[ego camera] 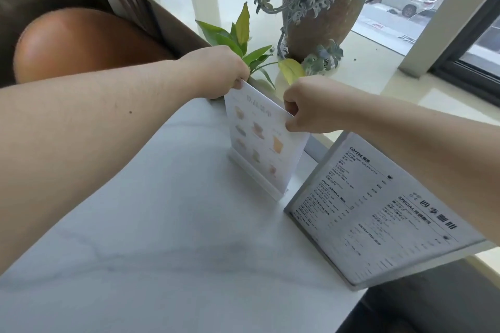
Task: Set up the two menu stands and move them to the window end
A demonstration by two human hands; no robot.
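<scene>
Head view: both hands, left [216, 73] and right [311, 108], are pinching the picture menu's [259, 143] top corners, holding it upright at the table's [162, 224] far end. Text menu [373, 211] is standing near-right, seemingly leaning, nearer the right hand.

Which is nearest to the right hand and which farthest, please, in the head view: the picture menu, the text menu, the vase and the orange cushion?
From the right hand:
1. Picture menu: pinched at its top corner, upright near the table's window end.
2. Text menu: just below the forearm, on the table's right edge.
3. Vase: beyond, on the window ledge.
4. Orange cushion: far left.
</scene>
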